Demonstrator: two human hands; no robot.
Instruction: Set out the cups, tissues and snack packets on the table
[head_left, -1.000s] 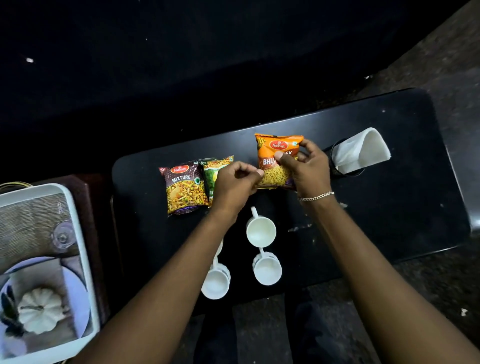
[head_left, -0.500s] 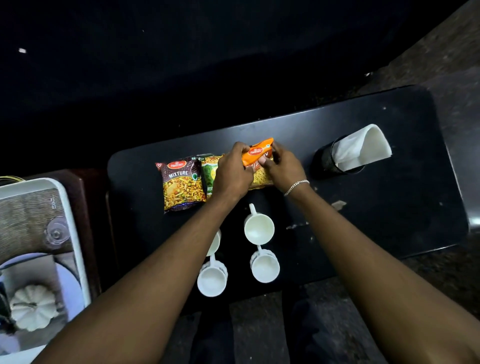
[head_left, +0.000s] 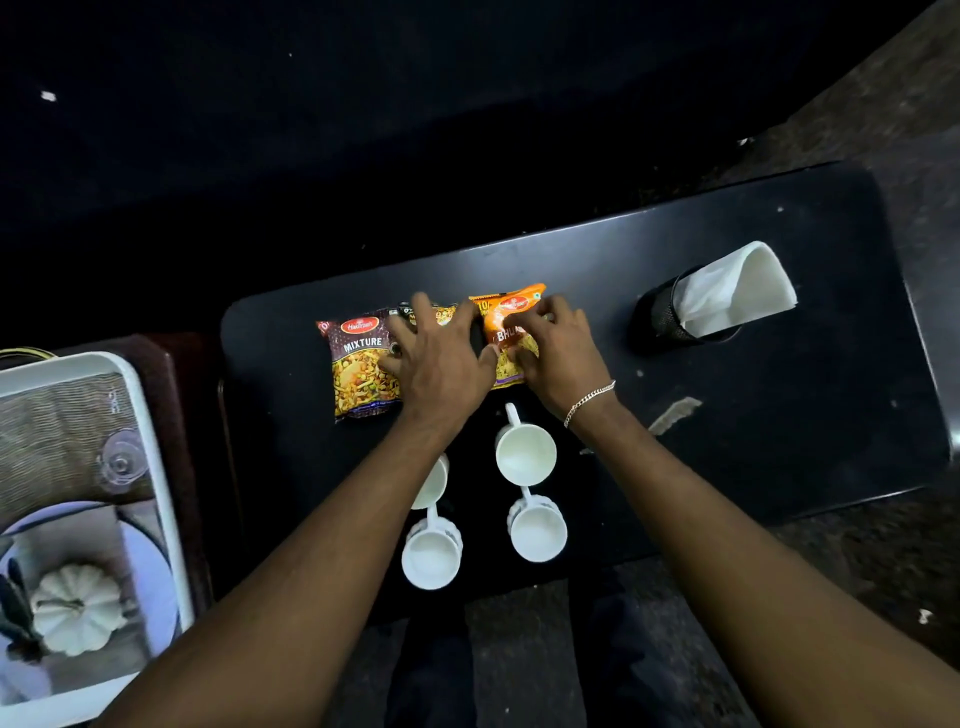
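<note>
– Since a moment ago the orange packet (head_left: 511, 332) has gone from tilted up to lying flat on the table (head_left: 779, 415), beside the green packet (head_left: 447, 314)

– Hands?

– Left hand (head_left: 441, 358) spread flat, fingers loose, gripping nothing; right hand (head_left: 558, 353) pinching the orange packet's edge

– How will it handle?

– Probably light, crinkly, slippery; best pinched by the sealed edges, not its puffy, crushable middle

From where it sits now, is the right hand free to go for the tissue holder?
Probably yes. The right hand rests on the orange packet, and the tissue holder stands to its right with only bare black table between. It must first let go of the packet.
</note>
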